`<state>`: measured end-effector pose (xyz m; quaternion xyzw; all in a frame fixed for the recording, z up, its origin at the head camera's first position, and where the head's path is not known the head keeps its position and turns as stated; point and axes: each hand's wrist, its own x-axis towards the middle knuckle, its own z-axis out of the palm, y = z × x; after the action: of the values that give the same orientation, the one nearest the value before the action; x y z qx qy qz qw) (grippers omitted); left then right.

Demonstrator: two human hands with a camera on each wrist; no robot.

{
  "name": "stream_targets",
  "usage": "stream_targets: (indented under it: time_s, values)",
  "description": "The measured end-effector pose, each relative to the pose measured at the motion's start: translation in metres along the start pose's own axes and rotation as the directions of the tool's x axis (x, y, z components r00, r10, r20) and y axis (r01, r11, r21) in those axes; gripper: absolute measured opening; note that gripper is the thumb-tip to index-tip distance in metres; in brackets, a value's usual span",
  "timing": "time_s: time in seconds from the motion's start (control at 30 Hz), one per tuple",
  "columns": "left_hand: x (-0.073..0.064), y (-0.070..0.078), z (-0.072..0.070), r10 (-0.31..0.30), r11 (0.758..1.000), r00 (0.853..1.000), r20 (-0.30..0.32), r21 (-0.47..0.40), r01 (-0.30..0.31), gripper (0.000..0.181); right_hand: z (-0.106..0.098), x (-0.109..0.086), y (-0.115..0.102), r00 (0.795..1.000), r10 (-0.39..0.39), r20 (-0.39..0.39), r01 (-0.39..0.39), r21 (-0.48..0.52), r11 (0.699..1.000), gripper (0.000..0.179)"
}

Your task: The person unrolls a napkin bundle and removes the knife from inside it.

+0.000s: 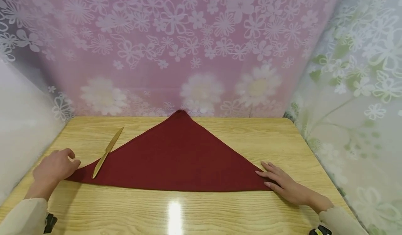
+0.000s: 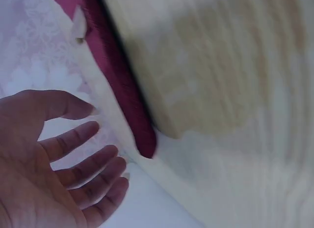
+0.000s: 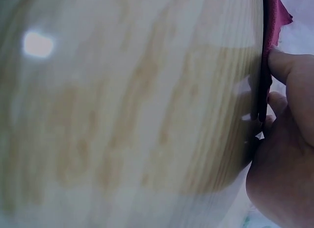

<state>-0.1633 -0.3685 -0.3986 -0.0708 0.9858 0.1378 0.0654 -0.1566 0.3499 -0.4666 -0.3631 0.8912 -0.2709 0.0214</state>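
A dark red cloth napkin point(image 1: 182, 158), folded into a triangle, lies flat with its tip toward the back wall. Across its left part lies a gold table knife point(image 1: 107, 153), its blade pointing away over the table. My left hand point(image 1: 56, 166) hovers by the left corner, loosely curled. In the left wrist view that hand point(image 2: 54, 159) holds nothing, and the napkin's narrow corner point(image 2: 140, 135) lies apart from its fingers. At the right corner, my right hand point(image 1: 287, 184) rests its extended fingers on the cloth. The right wrist view shows this hand point(image 3: 289, 130) at the napkin's edge point(image 3: 270, 46).
The wooden table point(image 1: 125, 209) carries the napkin and reflects a bright light near its front. A pink flowered curtain point(image 1: 157, 53) hangs behind the back edge. Pale flowered sheeting point(image 1: 355, 116) stands along the right side, with more white sheeting point(image 1: 22, 123) on the left.
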Motion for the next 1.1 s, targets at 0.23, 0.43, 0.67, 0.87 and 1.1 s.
stream_targets:
  time_s: [0.23, 0.43, 0.67, 0.87, 1.1]
  values:
    - [0.005, 0.025, 0.001, 0.072, 0.997, 0.991, -0.115, -0.015, -0.074, 0.054, -0.001, 0.001, -0.001, 1.0, -0.014, -0.003, 0.014, 0.005, 1.0, 0.041]
    - [0.008, 0.04, 0.001, 0.112, 0.993, 0.989, -0.102, -0.031, -0.115, 0.055, 0.0, 0.002, -0.003, 1.0, -0.011, -0.003, 0.011, 0.006, 1.0, 0.041]
    - [0.013, 0.049, 0.007, 0.143, 0.989, 0.989, -0.039, -0.044, -0.145, 0.049, -0.002, 0.001, -0.003, 1.0, 0.0, 0.003, 0.0, 0.011, 1.0, 0.041]
    - [0.015, 0.056, 0.012, 0.107, 0.993, 0.994, 0.028, -0.048, -0.106, 0.047, -0.003, 0.001, 0.0, 1.0, -0.008, -0.006, 0.008, -0.008, 1.0, 0.04]
    - [0.017, 0.053, 0.017, 0.105, 0.994, 0.992, 0.069, -0.038, -0.103, 0.043, 0.002, 0.002, -0.001, 1.0, -0.022, -0.01, 0.022, -0.007, 1.0, 0.04]
